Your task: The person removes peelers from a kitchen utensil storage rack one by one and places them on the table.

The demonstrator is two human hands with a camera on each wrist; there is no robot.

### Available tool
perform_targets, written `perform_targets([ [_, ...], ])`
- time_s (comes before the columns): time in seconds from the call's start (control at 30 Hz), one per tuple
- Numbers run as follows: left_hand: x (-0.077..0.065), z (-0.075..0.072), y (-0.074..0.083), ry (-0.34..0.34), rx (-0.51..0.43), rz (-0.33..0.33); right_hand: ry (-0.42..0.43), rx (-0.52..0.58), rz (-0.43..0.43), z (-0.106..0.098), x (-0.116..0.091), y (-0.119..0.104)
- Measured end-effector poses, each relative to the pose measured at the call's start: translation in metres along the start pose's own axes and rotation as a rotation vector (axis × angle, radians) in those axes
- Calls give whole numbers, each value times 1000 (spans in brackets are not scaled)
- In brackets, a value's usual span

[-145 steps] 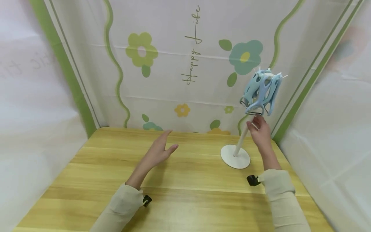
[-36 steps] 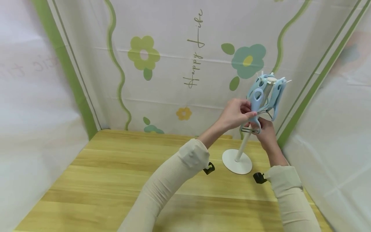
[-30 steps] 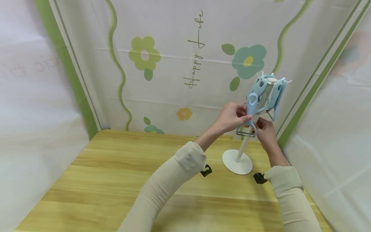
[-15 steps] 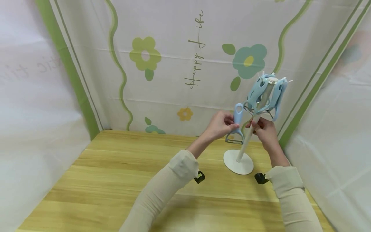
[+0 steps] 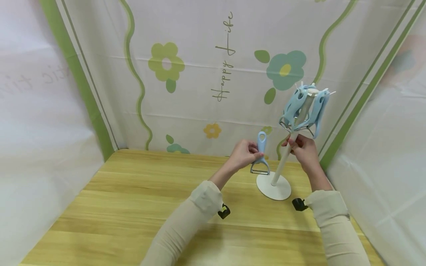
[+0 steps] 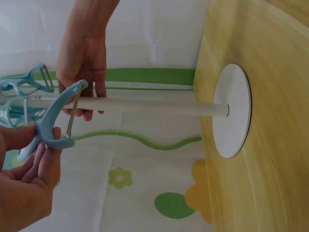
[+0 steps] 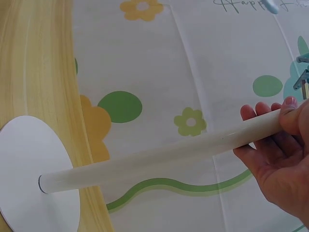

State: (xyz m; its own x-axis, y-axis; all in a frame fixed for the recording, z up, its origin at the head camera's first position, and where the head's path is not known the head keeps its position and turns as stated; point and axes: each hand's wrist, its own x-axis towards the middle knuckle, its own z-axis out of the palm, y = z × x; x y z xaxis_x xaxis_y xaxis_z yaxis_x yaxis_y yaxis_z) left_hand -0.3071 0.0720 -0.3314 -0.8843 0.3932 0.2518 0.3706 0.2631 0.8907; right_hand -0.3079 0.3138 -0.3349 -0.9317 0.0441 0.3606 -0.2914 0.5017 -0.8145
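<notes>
My left hand (image 5: 244, 154) pinches a light blue Y-shaped peeler (image 5: 261, 144) by its handle, blade end down, to the left of a white stand. In the left wrist view the peeler's metal blade (image 6: 75, 112) spans its forked head. My right hand (image 5: 303, 149) holds the stand's white pole (image 7: 183, 152) just below the hanging peelers, thumb and fingers around it. Several blue peelers (image 5: 293, 105) hang by their handle holes from white hooks at the top of the stand. The round white base (image 5: 266, 188) sits on the table.
The wooden table (image 5: 139, 207) has its back edge against a printed curtain (image 5: 199, 85) with flowers and lettering. White cloth walls (image 5: 392, 166) close in both sides. Black wrist cameras (image 5: 299, 204) sit at both cuffs.
My left hand took one peeler off the stand's front and carried it left and down, clear of the stand. My right hand stays on the pole.
</notes>
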Motion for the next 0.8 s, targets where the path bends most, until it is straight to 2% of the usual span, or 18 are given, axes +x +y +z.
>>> perform_targets([
  [0.3, -7, 2, -22, 0, 15, -42, -7, 43, 1, 0, 1, 0],
  [0.8, -11, 12, -61, 11, -39, -154, -8, 61, 12, -1, 2, 4],
])
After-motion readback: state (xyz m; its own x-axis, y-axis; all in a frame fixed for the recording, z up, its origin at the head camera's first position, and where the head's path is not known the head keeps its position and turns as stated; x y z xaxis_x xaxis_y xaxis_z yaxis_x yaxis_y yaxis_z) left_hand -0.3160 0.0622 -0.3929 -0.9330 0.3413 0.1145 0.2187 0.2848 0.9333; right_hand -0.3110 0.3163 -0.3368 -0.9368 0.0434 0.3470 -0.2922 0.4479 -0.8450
